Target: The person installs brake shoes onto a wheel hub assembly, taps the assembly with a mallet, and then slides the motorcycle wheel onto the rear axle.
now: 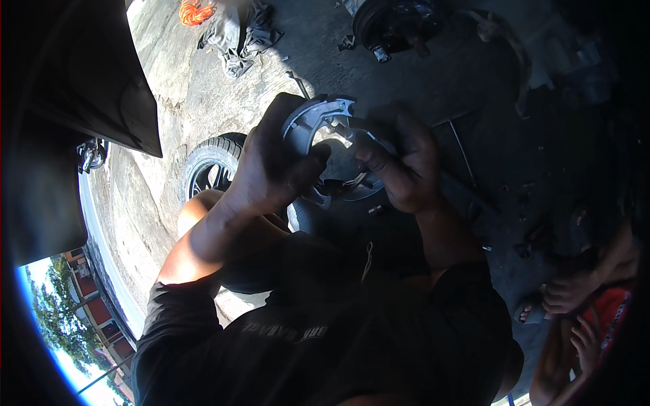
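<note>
A curved, silvery brake shoe point(317, 116) is up in front of me, above my knees. My left hand point(267, 166) is closed round its left side, the thumb on the inner curve. At its right end my right hand point(406, 162) is closed too, thumb and fingers pinching close to a small bright metal part point(338, 128) inside the arc. Below, between the hands, shows another curved metal piece point(362, 189); whether it joins the shoe I cannot tell. Deep shadow hides most of my right fingertips.
Beyond my left arm lies a wheel with a tyre point(213, 166). A dark wheel hub point(396, 30) stands at the far side. Grey cloth point(240, 37) and orange rope point(195, 12) lie far left. A T-handle wrench point(464, 152) is right; another person's hand point(569, 291) appears lower right.
</note>
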The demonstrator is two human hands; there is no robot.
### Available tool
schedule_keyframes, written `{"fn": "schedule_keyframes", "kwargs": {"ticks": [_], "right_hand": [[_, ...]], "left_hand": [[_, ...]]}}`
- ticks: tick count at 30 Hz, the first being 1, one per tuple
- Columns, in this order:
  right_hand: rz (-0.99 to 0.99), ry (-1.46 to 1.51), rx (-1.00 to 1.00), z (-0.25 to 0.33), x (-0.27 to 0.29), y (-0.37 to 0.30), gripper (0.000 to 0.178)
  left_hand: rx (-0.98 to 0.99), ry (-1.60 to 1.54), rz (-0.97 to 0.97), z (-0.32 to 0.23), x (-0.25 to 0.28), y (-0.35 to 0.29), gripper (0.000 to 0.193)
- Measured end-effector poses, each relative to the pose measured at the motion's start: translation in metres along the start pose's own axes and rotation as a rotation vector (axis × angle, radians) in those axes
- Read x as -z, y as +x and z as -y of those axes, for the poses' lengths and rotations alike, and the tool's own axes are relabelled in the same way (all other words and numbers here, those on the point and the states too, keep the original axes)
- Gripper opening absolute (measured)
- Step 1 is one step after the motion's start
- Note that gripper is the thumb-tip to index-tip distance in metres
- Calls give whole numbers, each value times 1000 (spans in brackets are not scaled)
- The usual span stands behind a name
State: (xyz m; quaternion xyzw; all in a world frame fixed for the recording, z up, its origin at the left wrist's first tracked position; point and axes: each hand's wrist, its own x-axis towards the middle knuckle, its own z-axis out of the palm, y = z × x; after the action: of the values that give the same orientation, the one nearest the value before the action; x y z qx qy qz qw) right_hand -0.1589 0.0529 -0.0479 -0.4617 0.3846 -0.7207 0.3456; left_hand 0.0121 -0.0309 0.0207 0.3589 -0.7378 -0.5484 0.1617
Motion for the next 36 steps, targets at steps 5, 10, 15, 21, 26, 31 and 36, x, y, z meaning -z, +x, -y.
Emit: {"fn": "schedule_keyframes", "kwargs": {"ticks": [5, 10, 15, 21, 26, 31, 36], "right_hand": [[-94, 63, -93, -1, 6, -5, 10], [-11, 152, -182, -1, 11, 3, 12], [-10, 136, -269, -4, 15, 5, 13], [-4, 121, -289, -9, 13, 8, 19], [-51, -29, -168, -17, 19, 4, 27], [10, 86, -147, -11, 18, 7, 24], [19, 43, -191, -7, 31, 5, 28]], "left_hand": [[-88, 353, -67, 4, -1, -1, 38], [-51, 196, -111, 3, -4, -3, 37], [-1, 151, -113, 2, -8, 1, 36], [-2, 127, -171, 0, -13, 2, 35], [237, 7, -111, -11, -14, 8, 47], [159, -64, -96, -8, -12, 6, 32], [101, 57, 28, -7, -9, 18, 35]]}}
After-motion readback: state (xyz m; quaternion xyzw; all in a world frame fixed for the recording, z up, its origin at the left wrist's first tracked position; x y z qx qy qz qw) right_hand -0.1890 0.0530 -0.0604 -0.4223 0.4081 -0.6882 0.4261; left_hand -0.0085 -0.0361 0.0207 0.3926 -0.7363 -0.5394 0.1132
